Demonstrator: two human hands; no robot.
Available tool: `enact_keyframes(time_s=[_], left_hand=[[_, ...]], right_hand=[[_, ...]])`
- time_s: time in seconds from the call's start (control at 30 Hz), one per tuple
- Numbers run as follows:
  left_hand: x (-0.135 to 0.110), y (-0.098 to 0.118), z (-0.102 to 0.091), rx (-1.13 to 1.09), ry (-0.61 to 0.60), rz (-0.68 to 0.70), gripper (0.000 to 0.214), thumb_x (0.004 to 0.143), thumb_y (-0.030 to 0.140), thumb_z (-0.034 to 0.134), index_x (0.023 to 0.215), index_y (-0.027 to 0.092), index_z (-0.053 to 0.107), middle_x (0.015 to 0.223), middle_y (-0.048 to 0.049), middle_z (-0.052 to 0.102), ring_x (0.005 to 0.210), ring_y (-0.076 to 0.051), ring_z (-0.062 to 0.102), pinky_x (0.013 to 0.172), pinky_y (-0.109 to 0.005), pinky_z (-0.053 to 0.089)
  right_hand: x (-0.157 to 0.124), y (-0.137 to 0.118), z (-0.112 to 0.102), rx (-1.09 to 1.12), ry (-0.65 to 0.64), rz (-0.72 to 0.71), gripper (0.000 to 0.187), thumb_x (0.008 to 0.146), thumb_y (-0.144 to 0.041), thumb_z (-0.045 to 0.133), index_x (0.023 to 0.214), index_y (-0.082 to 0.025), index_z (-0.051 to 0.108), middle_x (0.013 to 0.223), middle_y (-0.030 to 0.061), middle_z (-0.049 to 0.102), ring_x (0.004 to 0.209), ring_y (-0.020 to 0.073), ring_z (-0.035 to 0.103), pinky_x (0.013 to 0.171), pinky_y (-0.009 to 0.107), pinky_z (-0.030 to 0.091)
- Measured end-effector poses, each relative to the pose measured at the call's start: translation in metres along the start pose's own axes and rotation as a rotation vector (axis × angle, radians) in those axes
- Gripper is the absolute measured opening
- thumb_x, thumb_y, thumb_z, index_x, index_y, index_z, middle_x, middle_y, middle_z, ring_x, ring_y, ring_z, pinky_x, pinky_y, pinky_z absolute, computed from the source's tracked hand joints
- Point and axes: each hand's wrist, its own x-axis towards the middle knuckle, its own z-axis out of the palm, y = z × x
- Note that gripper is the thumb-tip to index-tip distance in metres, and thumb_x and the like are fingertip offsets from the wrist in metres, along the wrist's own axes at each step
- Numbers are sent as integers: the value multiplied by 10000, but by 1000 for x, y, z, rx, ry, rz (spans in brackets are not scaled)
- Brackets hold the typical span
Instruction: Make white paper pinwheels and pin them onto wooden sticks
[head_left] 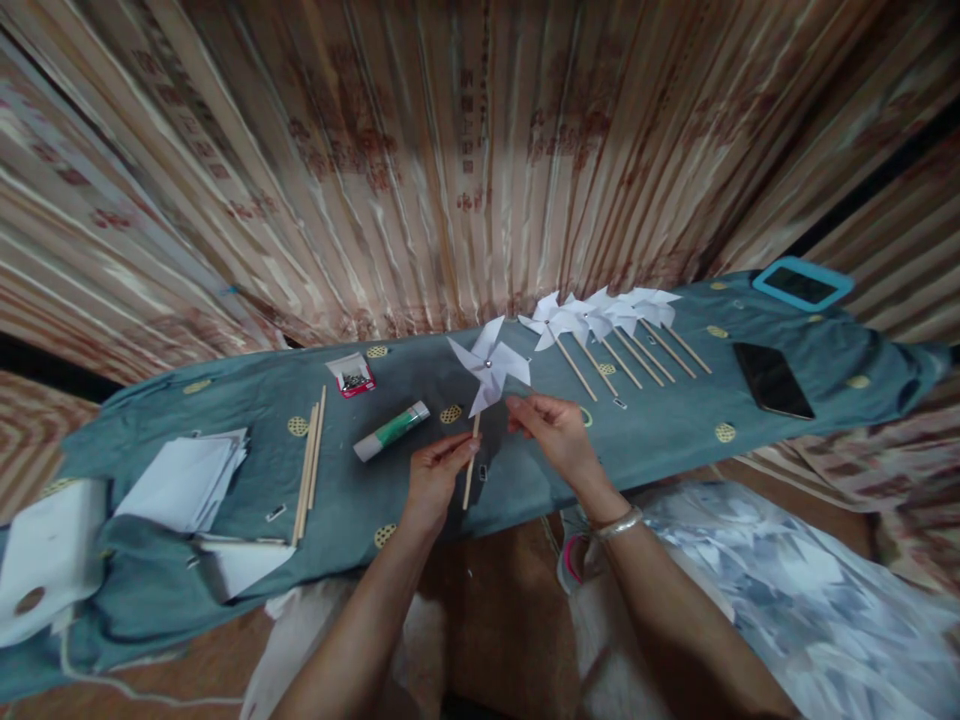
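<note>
My left hand (436, 478) pinches the wooden stick (471, 462) of a white paper pinwheel (489, 367), holding it upright-tilted over the teal cloth (660, 440). A metal pin shows at the pinwheel's centre. My right hand (553, 425), a silver bangle on its wrist, hovers just right of the stick below the blades, fingers curled and pinched together; what they hold, if anything, I cannot make out.
Several finished pinwheels (600, 320) lie in a row at back right. A glue stick (391, 431), a small pin box (352, 375), spare sticks (309, 458) and stacked white paper (184, 480) lie left. A dark phone (772, 380) and a blue-cased tablet (802, 285) rest at right.
</note>
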Motion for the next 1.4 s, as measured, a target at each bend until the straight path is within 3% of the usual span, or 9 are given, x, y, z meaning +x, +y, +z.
enact_keyframes(time_s=[0.07, 0.17, 0.27, 0.57, 0.93, 1.4], left_hand=[[-1, 1, 0, -11, -1, -13, 384, 440, 405, 907, 730, 179, 798, 746, -67, 757, 651, -138, 616, 666, -261, 466], [-2, 2, 0, -3, -8, -27, 403, 428, 421, 911, 726, 175, 798, 736, -73, 755, 639, -141, 609, 647, -266, 464], [-2, 2, 0, 6, -14, -36, 407, 414, 423, 914, 714, 173, 797, 705, -69, 747, 619, -137, 598, 622, -261, 456], [-2, -1, -1, 27, -44, -56, 417, 419, 433, 913, 724, 172, 799, 685, -62, 741, 620, -125, 590, 630, -245, 448], [-2, 1, -1, -12, -27, -43, 393, 437, 407, 913, 733, 175, 801, 668, -50, 728, 588, -110, 572, 599, -233, 437], [-2, 0, 0, -27, -15, -22, 420, 419, 423, 919, 736, 175, 799, 731, -73, 758, 656, -147, 628, 677, -271, 491]], right_hand=[[3, -2, -11, 18, 96, -16, 464, 687, -622, 720, 509, -204, 625, 491, -6, 589, 454, 92, 383, 472, 260, 307], [11, -3, -23, 63, 267, -45, 383, 670, -562, 752, 565, -210, 647, 565, -3, 636, 519, 111, 467, 541, 264, 377], [18, -3, -29, 99, 344, -78, 302, 626, -500, 787, 668, -217, 691, 646, 0, 673, 625, 144, 552, 625, 282, 439], [26, 4, -22, 213, 264, 27, 277, 505, -433, 849, 620, -218, 718, 678, -3, 691, 639, 137, 560, 691, 298, 457], [13, 2, -9, 241, 191, 50, 243, 525, -419, 841, 586, -221, 714, 644, -11, 657, 628, 125, 511, 647, 275, 410], [1, 0, 4, 286, 40, 101, 276, 538, -411, 847, 557, -203, 668, 598, -33, 582, 615, 110, 446, 621, 272, 357]])
